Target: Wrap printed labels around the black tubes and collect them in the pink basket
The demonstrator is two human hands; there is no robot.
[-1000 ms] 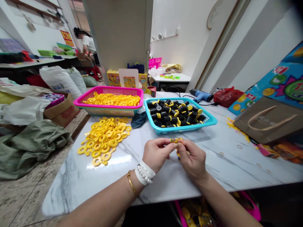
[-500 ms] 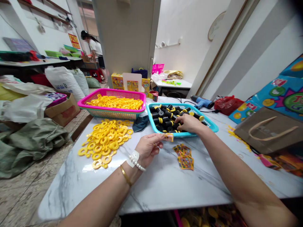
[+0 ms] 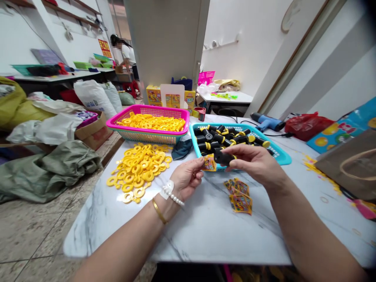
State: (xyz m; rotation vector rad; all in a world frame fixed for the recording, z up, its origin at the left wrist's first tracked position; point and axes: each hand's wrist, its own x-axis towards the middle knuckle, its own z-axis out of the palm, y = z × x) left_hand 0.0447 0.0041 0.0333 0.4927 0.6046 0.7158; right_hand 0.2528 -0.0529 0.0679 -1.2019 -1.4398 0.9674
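Observation:
My left hand (image 3: 188, 177) pinches a small orange printed sticker (image 3: 209, 163) by its edge. My right hand (image 3: 255, 162) grips a black cylinder with a yellow band (image 3: 223, 156), held just right of the sticker, in front of the blue basket (image 3: 282, 156) full of the same black cylinders. A small stack of orange stickers (image 3: 240, 196) lies on the white marble table (image 3: 205, 227) below my right hand.
A pink basket (image 3: 147, 131) of yellow rings stands at the back left, with a loose pile of yellow rings (image 3: 138, 170) before it. A blue heat gun (image 3: 266, 121), red bag (image 3: 307, 124) and brown paper bag (image 3: 349, 166) sit right. Another person stands far off at back left.
My right hand has left the blue basket with a black cylinder and brought it beside the sticker in my left hand. The view has shifted slightly.

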